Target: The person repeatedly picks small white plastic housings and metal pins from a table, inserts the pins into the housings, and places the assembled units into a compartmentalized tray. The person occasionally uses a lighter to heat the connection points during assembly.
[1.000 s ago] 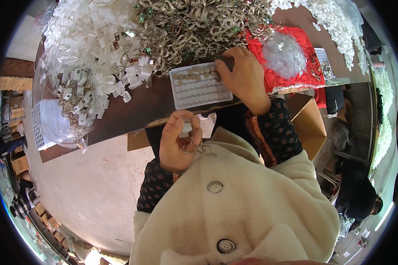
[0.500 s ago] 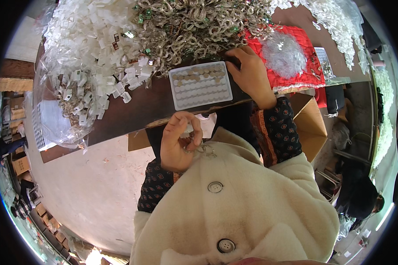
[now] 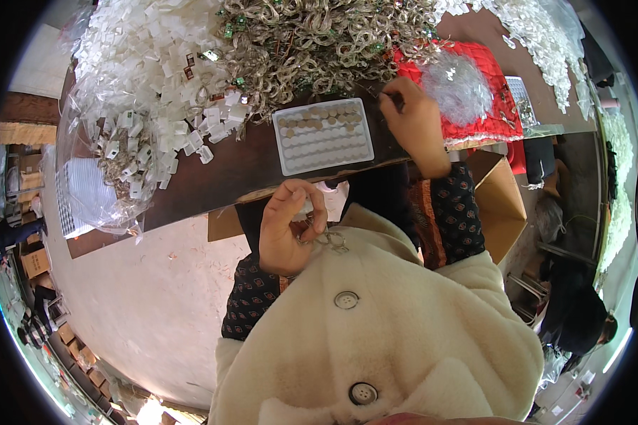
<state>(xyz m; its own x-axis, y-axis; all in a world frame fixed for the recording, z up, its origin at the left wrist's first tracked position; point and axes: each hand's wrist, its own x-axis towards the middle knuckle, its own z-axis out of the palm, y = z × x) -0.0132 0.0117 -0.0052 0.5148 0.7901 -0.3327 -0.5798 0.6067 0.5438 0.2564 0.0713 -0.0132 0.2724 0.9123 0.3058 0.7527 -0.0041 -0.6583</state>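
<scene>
Grasping a white piece [image 3: 306, 207] with trailing wire [image 3: 337, 241] in the left hand [image 3: 290, 228], just off the worktop [image 3: 216, 173], while poising the right hand [image 3: 412, 117], with grip state impossible to tell, between tray [image 3: 325, 151] and red cloth [image 3: 496, 92], apparently at a picking step, calling for precise pinching.

The tray [image 3: 326, 157] lies on the table [image 3: 213, 180], near its front edge, with discs [image 3: 320, 117] in its back rows. Behind the tray is a heap of wires [image 3: 319, 49]; behind it to the left is a pile of plastic pieces [image 3: 138, 57]. Farther left of the tray, a plastic bag [image 3: 124, 216] lies at the table's edge. The right hand [image 3: 412, 117] is just right of the tray, and beyond that a cloth [image 3: 500, 124] lies under a clump of strips [image 3: 455, 88]. In front of the tray, the left hand [image 3: 288, 227] holds a case [image 3: 306, 207].
</scene>
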